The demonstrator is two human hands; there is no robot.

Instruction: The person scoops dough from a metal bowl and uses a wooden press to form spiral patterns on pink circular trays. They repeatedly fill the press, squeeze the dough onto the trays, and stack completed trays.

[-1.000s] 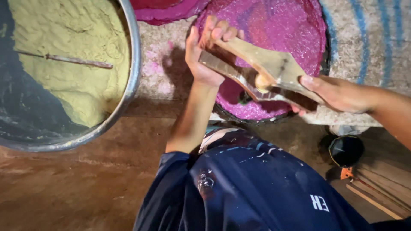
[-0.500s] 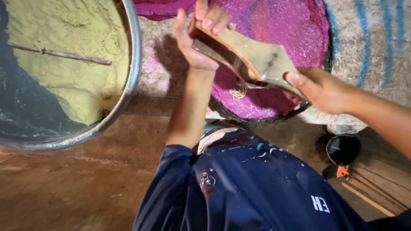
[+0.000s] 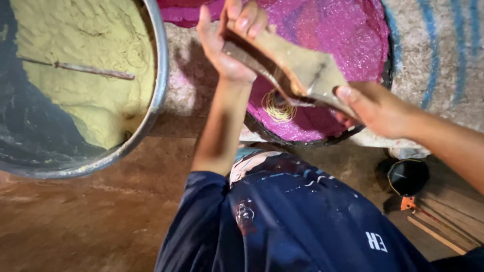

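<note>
Head view: both my hands, left [image 3: 227, 48] at eleven o'clock and right [image 3: 375, 108] at three, clamp the wooden press [image 3: 297, 70] over the pink tray [image 3: 353, 45]; squeezing evenly should keep the yellow strands [image 3: 278, 107] coiling neatly.

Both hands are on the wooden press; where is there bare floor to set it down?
Bare brown floor lies below the metal basin. Between the basin and the pink tray only a narrow strip remains. Lower right is crowded by a black cup and sticks.

Brown dirt floor [image 3: 75, 226] carries metal basin [image 3: 160, 75], black-rimmed pink round tray [image 3: 363, 45], small black bowl [image 3: 408, 176].
</note>
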